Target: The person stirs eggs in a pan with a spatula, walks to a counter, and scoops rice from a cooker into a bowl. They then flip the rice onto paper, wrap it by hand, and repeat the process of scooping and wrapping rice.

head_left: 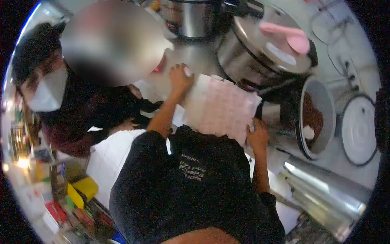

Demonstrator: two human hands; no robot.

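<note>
In front of my dark shirt lies a flat, square-cornered pack, pink with a checked pattern and whitish along its left side. Its exact kind is blurred. My left hand is closed at its upper left corner, fingers curled. At the lower right edge, my right hand grips the pack with the thumb toward its face. A metal cooker stands just beyond the pack, with a pink ladle-like spoon on its lid.
Right of my right hand is an open pot with brown contents and a white scoop end. Beyond it lies a round lid; nearer is a shiny metal cylinder. Another cooker stands behind. A masked person is close on the left.
</note>
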